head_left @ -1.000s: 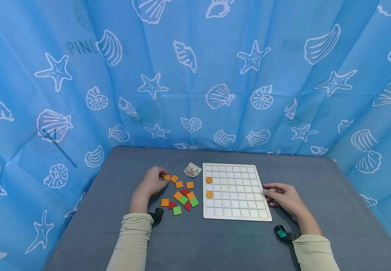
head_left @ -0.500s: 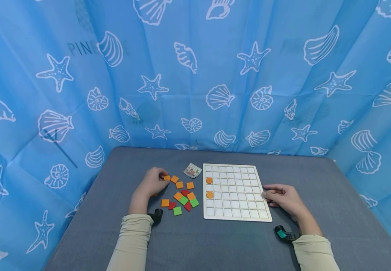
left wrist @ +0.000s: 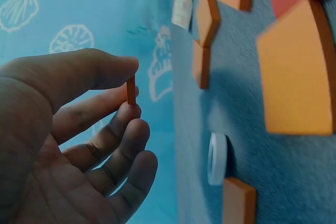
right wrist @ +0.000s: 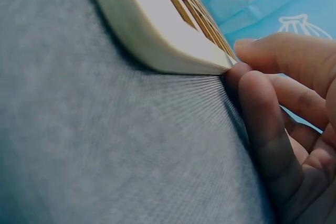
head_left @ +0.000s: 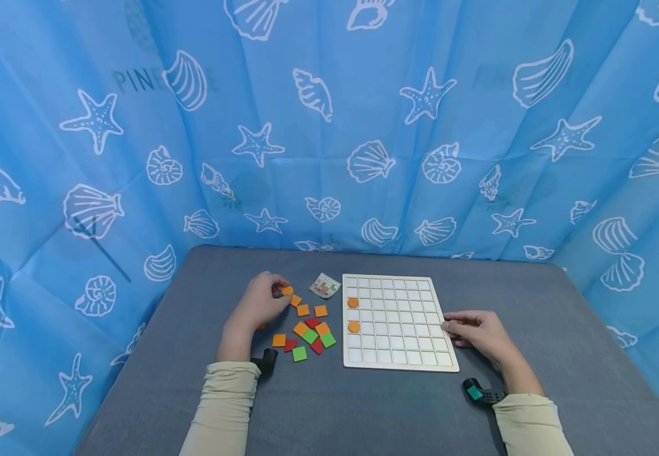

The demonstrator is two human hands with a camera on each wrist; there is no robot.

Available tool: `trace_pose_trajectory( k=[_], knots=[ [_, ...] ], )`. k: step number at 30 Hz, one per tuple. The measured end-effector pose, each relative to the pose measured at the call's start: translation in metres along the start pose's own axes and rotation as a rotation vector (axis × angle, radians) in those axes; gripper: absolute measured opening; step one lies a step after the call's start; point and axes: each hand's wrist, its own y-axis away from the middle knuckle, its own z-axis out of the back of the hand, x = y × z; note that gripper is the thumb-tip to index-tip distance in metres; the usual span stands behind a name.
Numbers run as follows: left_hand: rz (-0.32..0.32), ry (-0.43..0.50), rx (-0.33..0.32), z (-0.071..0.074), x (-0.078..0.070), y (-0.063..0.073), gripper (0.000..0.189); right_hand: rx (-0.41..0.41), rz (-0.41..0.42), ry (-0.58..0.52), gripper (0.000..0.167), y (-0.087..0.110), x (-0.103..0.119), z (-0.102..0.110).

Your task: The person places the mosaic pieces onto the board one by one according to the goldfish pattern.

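Between the thumb and index finger of my left hand [head_left: 261, 299] is a round orange tile [head_left: 287, 291], lifted off the table and seen edge-on in the left wrist view [left wrist: 130, 91]. Just right of that hand lie loose square tiles in orange [head_left: 303, 310] and green [head_left: 299, 353], with red curved-edged tiles [head_left: 317, 346] among them. A pale grid board [head_left: 395, 367] lies flat in the middle, and two round orange tiles [head_left: 353, 326] sit in its left column. My right hand [head_left: 474, 329] pinches the board's right edge with thumb and index finger.
A small card with a printed coloured grid [head_left: 325, 285] lies behind the loose tiles, left of the board. In the left wrist view a white round piece [left wrist: 217, 158] rests by an orange tile. A blue shell-print curtain [head_left: 329, 126] hangs behind the grey table [head_left: 364, 411].
My left hand has risen slightly and shifted a little right and away from me, with the round orange tile in its pinch. The right hand and the board have stayed in place.
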Motion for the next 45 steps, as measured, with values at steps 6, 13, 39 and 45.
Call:
trace_pose_trajectory(
  k=[6, 13, 39, 45],
  knots=[
    [-0.048, 0.034, 0.018, 0.000, -0.013, 0.005, 0.029, 0.011, -0.010, 0.027, 0.050, 0.002, 0.004, 0.000],
    [-0.086, 0.050, 0.022, -0.003, -0.023, 0.008, 0.028, 0.051, -0.020, 0.084, 0.051, 0.006, 0.015, 0.000],
    [-0.232, 0.072, 0.106, -0.024, -0.053, 0.014, 0.028, -0.004, -0.049, 0.193, 0.045, 0.009, 0.032, -0.003],
    [-0.235, 0.080, 0.129, -0.032, -0.057, 0.016, 0.031, -0.015, -0.069, 0.178, 0.045, 0.009, 0.031, -0.005]
  ],
)
